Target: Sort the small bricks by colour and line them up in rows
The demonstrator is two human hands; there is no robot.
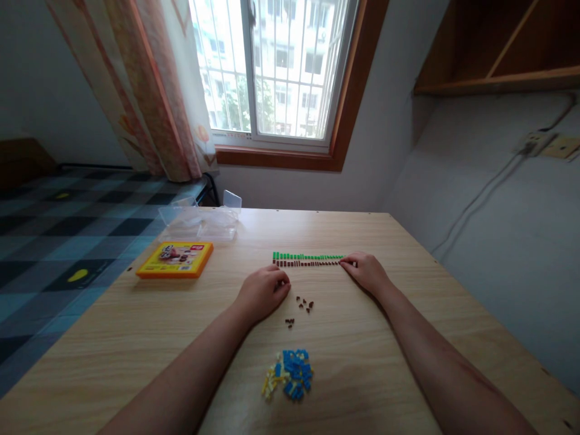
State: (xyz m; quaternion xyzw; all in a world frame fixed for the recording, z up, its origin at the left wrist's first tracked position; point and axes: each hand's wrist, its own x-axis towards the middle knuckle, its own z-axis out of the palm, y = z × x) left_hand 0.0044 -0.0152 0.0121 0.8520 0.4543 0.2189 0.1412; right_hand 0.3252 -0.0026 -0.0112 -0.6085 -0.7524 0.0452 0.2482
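Observation:
A row of green building bricks (308,257) lies across the table, with a row of brown bricks (310,264) just in front of it. At the right end of the brown row, my right hand (365,272) pinches a small brown brick between its fingertips. My left hand (264,293) rests near the left end of the rows, its fingers curled; whatever they hold is hidden. Loose brown bricks (304,302) lie scattered to the right of this hand. Nearer to me is a pile of blue bricks (296,371) mixed with yellow bricks (270,383).
A yellow box (174,260) with a printed cover lies at the left of the wooden table (362,362). Behind it stand clear plastic containers (203,223). A bed (67,241) adjoins the left side, and a cable (475,199) hangs along the right wall.

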